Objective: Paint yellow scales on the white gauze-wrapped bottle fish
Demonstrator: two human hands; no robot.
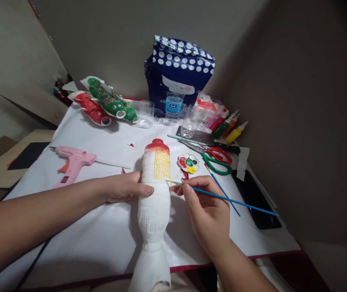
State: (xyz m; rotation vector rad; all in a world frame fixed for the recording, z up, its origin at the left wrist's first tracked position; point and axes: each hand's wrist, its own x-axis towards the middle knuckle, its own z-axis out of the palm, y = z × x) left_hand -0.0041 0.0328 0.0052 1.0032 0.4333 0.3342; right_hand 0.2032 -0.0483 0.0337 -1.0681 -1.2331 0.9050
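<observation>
A white, gauze-textured fish-shaped craft (154, 211) lies toward me, with a red rim and a patch of yellow paint near its far end. My left hand (127, 186) grips it from the left side, thumb on top; the other fingers are hidden beneath. Pinched in my right hand (206, 207) is a thin blue paintbrush (237, 201), its tip touching the lower right edge of the yellow patch. Just beyond that hand sits a flower-shaped palette (188, 163) with red, green, yellow and dark paint.
A pink glue gun (74, 160) lies at left. Behind are painted red (90, 107) and green fish (108, 99), clear cups (145, 115), a blue bag (178, 73) and paint bottles (236, 132). Scissors (217, 162), a second brush (222, 188) and a black phone (257, 202) lie at right.
</observation>
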